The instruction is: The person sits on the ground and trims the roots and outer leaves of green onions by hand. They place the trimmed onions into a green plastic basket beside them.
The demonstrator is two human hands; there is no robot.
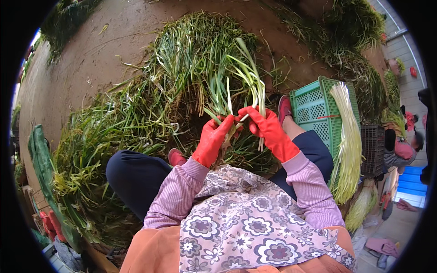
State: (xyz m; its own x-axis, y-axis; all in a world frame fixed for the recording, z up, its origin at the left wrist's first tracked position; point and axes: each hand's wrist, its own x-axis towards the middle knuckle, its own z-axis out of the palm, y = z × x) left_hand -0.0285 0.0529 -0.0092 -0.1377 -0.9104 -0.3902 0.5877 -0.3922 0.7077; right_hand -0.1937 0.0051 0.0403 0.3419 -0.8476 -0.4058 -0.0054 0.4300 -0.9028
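Note:
Both hands wear red rubber gloves and meet above my lap. My left hand (214, 138) is closed around the lower end of a few leafy green stalks, with roots hanging under it. In my right hand (269, 131) are several cleaned pale stalks (258, 92) with their tips pointing up and away; its fingers also touch a white stem beside the left thumb. Beyond the hands lies a large heap of long green leafy vegetables (194, 58), likely garlic chives or similar, with brown roots. The heap continues to the left.
An upturned green plastic crate (309, 102) at right bears a long bundle of pale yellow stalks (348, 150). A dark crate (372, 146) stands behind it. A co-worker (404, 150) is at far right. More plant heaps (365, 78) lie upper right; a green sack (42, 163) lies left.

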